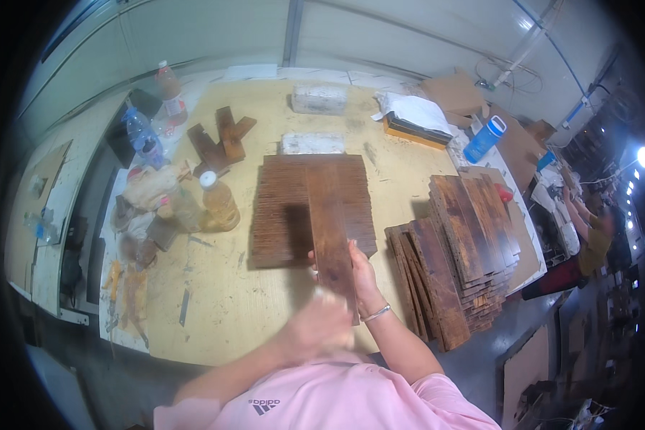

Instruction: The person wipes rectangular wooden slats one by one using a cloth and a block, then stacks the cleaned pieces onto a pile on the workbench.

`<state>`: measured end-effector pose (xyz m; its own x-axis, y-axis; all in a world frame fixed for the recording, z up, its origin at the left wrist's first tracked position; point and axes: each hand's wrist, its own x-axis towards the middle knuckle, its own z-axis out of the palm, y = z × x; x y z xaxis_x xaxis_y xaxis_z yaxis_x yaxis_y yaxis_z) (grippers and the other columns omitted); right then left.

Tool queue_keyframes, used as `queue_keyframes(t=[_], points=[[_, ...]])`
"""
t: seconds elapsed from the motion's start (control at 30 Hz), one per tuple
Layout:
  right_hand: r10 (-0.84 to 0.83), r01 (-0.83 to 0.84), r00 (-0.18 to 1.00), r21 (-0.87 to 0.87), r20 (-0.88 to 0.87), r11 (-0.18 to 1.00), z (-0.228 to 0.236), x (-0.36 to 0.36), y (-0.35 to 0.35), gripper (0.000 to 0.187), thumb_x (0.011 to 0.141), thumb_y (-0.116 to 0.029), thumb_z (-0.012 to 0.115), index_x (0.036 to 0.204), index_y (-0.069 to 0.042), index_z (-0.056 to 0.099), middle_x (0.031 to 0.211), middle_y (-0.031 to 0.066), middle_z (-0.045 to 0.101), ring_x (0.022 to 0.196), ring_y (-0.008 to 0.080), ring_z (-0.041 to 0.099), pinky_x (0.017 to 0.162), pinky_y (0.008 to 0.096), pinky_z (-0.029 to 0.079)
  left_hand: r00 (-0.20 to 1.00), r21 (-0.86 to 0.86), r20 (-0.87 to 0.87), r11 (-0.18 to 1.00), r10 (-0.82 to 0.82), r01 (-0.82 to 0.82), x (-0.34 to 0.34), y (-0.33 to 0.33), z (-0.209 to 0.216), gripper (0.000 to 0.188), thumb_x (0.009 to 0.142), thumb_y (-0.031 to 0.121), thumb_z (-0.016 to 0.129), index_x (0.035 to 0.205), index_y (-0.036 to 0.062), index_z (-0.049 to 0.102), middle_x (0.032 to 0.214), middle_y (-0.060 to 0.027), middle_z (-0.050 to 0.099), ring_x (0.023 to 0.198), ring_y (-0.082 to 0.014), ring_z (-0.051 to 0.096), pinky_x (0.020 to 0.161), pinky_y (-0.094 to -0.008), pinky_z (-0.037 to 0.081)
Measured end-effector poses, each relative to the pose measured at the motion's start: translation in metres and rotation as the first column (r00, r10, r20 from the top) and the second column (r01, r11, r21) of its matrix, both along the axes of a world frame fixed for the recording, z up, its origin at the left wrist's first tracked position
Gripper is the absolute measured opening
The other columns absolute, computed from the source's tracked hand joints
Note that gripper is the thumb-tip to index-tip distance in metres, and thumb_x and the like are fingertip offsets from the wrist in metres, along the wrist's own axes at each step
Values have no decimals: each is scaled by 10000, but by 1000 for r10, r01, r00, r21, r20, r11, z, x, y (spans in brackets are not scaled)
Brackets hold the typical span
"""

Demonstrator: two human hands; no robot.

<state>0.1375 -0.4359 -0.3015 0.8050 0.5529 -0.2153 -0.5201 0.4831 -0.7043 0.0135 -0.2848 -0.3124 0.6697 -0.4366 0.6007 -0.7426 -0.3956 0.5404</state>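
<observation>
So your right hand [364, 276] has that dark wooden plank [327, 215] wrapped pretty snugly, thumb along one edge and fingertips poking out past the other. Looks like you're cradling it from below, which I'd guess is to leave the broad face uncovered. The plank points away from you, near end by your chest, far end over the middle board stack [279, 188]. Can't tell if it's touching; the dark shadow beside it makes me think it's lifted.

Your left hand [321, 319] is a blur over the near end. Seems curled around something pale, but I honestly can't tell what, or how tightly.

Layout on the tabletop [222, 308] makes sense to me: middle stack right in front of you, overlapping board pile [455, 240] near your right arm, probably for easy reach. White-capped bottle [221, 204] stands upright off to the left, clear of the plank.
</observation>
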Motion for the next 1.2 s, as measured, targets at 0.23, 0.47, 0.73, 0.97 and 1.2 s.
queue_keyframes(t=[0.23,0.47,0.73,0.97,1.2], points=[[-45,45,999,-74,7,996,2,8,-8,694,1061,-578,248,1361,-18,526,1210,182,662,954,246,671,834,390,584,805,-259,-551,872,220,-416,-16,43,7,325,824,-20,637,1142,18,690,1193,-171,685,1053,-360,689,962,-415,552],[-106,108,971,-1,-214,994,10,-14,24,714,1051,-602,261,1368,-17,520,1256,172,637,996,240,658,889,402,567,945,-25,183,962,271,-271,49,41,23,267,856,42,618,1107,99,689,1147,-77,698,1140,-267,643,1097,-513,369],[66,-74,989,61,130,995,34,-15,10,607,1073,-507,346,1345,14,497,1193,226,658,906,252,685,809,387,580,663,13,-95,666,743,-746,46,91,13,354,820,-7,697,1172,11,664,1154,-145,664,1019,-295,650,915,-390,513],[121,-115,967,-39,226,993,20,-16,16,585,1076,-480,369,1325,27,520,1193,203,671,943,232,695,815,369,580,768,-283,-502,763,398,-581,28,63,7,418,770,66,774,1165,-13,661,1082,-123,700,984,-288,643,887,-394,491],[-14,10,977,22,214,1000,16,-7,24,560,1080,-461,376,1307,26,537,1180,189,672,949,238,691,824,369,582,660,-462,-751,732,-22,-501,19,27,21,496,921,15,671,1382,-49,500,1218,-93,629,1098,-157,611,971,-295,496]])
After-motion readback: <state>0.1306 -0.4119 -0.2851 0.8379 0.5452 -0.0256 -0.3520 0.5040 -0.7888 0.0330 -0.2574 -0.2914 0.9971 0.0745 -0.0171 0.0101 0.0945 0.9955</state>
